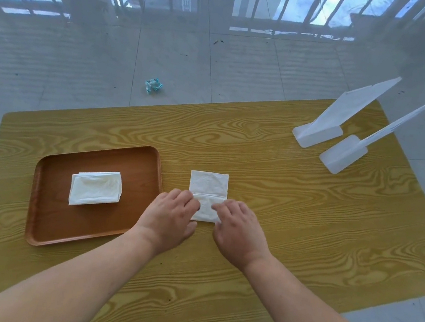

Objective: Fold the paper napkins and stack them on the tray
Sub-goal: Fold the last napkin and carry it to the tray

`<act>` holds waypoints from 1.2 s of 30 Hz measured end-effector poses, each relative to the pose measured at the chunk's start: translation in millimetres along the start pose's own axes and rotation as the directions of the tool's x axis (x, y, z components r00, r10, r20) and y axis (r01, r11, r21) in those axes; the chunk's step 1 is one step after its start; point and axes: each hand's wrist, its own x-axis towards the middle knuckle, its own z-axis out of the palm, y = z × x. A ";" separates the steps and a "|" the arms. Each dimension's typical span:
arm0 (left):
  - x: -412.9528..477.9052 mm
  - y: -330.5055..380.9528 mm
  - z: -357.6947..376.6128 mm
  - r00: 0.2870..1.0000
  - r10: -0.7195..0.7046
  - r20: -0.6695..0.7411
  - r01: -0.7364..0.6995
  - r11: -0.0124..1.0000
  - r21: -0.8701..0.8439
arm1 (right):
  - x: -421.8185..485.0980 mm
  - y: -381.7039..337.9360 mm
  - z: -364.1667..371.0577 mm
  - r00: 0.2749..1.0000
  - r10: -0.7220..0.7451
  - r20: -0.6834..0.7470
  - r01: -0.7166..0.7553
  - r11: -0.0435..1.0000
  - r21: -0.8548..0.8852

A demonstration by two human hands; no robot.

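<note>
Napkin (pixel 208 187) lies flat on the wood-grain table (pixel 268 194), just right of the tray (pixel 45 226), w/ long axis running away from the person and a crease across the middle. Both hands sit on its near half: left hand (pixel 169 217) on the tray-side edge, right hand (pixel 237 230) on the edge away from the tray. Fingers curled, tips pressing paper, not clamped. Far half lies ahead of the fingertips. Stack of folded napkins (pixel 95 188) already in tray centre. Left hand nearer the tray, so prob. does the transfer.
</note>
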 end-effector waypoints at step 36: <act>30.6 -4.2 2.5 0.996 -0.053 0.076 0.053 0.999 0.011 | 23.4 0.3 9.3 0.982 0.020 0.186 -0.020 1.000 -0.004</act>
